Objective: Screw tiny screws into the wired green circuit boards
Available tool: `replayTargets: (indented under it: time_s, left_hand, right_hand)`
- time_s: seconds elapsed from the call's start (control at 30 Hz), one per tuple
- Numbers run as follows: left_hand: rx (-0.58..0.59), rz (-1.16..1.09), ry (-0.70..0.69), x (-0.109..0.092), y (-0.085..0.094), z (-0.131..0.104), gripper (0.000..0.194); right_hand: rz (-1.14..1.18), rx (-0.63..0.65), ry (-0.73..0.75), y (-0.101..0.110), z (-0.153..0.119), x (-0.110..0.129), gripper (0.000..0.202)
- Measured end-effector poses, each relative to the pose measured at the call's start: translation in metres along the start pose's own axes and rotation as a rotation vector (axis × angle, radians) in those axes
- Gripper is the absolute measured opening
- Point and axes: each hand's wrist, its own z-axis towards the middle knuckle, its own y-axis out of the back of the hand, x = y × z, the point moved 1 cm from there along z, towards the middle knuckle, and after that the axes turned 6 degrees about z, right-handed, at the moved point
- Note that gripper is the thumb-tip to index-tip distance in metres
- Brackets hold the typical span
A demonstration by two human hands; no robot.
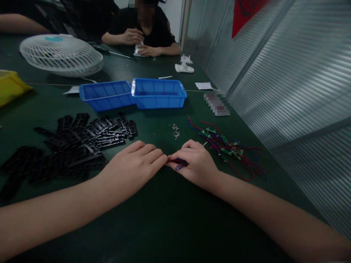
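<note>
Blk parts [93, 133], red & blue wires [216, 140] and green circuit bds [226, 151] on dk-green table [164, 226], w/ silvery screws [176, 132], blue bins [159, 102], yellow bin [12, 87], white fan [65, 54] w/ lt-blue hub [53, 38]; also grey horiz.-striped blinds [304, 73], red banner [245, 14], co-worker's blk top [157, 34].

- A small, dark, narrow piece [182, 162], partly hidden inside my right hand [197, 161], one end near my left hand's [138, 162] fingertips.
- Thin red and blue wires [176, 159] along it.
</note>
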Motion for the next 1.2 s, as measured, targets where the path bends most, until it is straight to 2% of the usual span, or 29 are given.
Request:
replayTargets:
  time_s: [0.17, 0.27, 0.47, 0.9, 1.07, 1.2]
  left_hand:
    - [0.015, 0.042, -0.116, 0.001, 0.004, -0.003, 0.020]
    - [-0.022, 0.112, -0.159, -0.003, 0.007, -0.003, 0.028]
    - [-0.107, 0.202, -0.160, -0.011, 0.009, -0.002, 0.033]
    - [-0.215, 0.253, -0.189, -0.007, 0.005, -0.006, 0.031]
    - [-0.196, 0.257, -0.203, -0.007, 0.001, -0.008, 0.030]
    - [-0.104, 0.216, -0.234, 0.001, 0.002, -0.005, 0.030]
  right_hand:
    - [0.018, 0.002, 0.008, 0.000, -0.001, -0.001, 0.017]
    - [0.017, 0.008, 0.004, 0.000, -0.001, 0.000, 0.017]
    - [0.008, 0.008, 0.007, 0.000, 0.000, 0.000, 0.017]
    - [0.007, 0.019, 0.002, 0.001, -0.002, 0.001, 0.018]
    - [0.008, 0.023, 0.002, 0.000, -0.001, 0.001, 0.018]
    - [0.001, 0.032, 0.007, -0.001, -0.001, 0.000, 0.018]
